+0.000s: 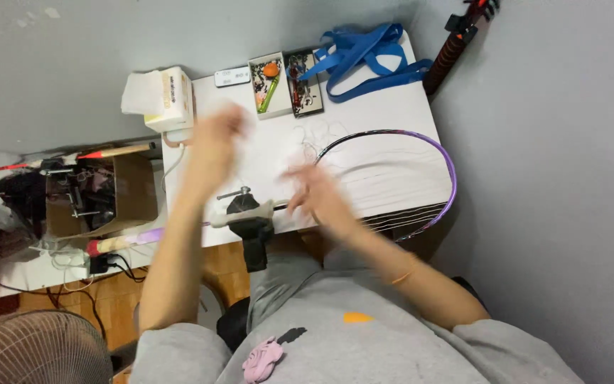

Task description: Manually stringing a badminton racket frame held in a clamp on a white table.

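The person's left hand (pixel 220 135) is raised above the white rectangular surface (pixel 392 107), blurred, so whether its grip is apart or together cannot be told, and nothing can be seen in it. The right hand (pixel 318 192) hovers low over the surface near its front edge, fingers spread and apart, also blurred, just beside the purple-framed racket head with white strings (pixel 421 178) that lies flat on the right part of the surface. Loose thin white string (pixel 318 135) curls on the surface between the two hands. A black clamp vise (pixel 249 220) grips the front edge between the forearms. At the far edge sit a white tissue box (pixel 168 99), two small open trays of parts (pixel 286 84) and a blue strap (pixel 367 57).
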